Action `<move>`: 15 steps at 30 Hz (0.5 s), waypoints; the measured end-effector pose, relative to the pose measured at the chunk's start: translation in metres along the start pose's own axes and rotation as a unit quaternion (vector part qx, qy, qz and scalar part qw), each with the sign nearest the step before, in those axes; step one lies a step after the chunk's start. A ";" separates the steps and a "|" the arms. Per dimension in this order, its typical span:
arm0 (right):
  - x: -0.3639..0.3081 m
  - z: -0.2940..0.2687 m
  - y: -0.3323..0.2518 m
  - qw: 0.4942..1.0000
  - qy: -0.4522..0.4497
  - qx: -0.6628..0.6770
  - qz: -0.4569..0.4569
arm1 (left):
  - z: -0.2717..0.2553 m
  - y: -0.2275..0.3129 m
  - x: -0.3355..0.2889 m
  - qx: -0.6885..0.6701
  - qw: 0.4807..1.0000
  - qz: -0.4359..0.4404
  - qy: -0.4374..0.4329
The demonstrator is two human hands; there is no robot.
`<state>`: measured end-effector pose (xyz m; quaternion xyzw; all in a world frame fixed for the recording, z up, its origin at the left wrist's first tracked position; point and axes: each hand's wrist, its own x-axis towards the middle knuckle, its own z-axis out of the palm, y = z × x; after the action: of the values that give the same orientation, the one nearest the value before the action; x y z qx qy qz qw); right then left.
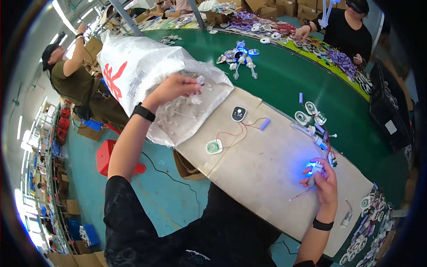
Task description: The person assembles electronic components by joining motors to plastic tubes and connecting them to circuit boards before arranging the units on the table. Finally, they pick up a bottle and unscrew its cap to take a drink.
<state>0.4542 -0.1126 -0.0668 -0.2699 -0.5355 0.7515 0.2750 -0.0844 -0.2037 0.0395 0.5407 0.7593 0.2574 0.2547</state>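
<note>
- Pinching a small translucent piece (200, 80), the left hand (180, 85) is hovering above the open sack (147, 55) at the cardboard sheet's (267, 155) left end.
- The right hand (324, 178) is gripping a blue-glowing module (315, 168) over the sheet's right half.
- Both held pieces are sitting apart, unjoined.
- A disc (214, 147), panel (239, 113) and purple cylinder (264, 124), already wired together, are lying uncased on the sheet; a loose cluster (302, 118) beyond it is looking unassembled.

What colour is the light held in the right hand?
The light glows blue; the head view shows it best.
</note>
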 end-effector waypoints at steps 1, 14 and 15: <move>0.000 -0.001 0.001 1.000 0.001 0.000 0.003 | 0.008 0.011 -0.002 -0.103 0.994 -0.026 -0.009; 0.012 -0.002 0.015 0.965 0.165 0.130 -0.157 | 0.249 0.141 0.035 -0.702 0.681 0.010 -0.209; 0.015 0.001 0.011 0.959 0.188 0.160 -0.138 | 0.267 0.144 0.036 -0.722 0.662 -0.005 -0.201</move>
<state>0.4416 -0.1055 -0.0783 -0.2823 -0.3790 0.7178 0.5113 0.1825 -0.0973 -0.0657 0.2225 0.2684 0.6086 0.7128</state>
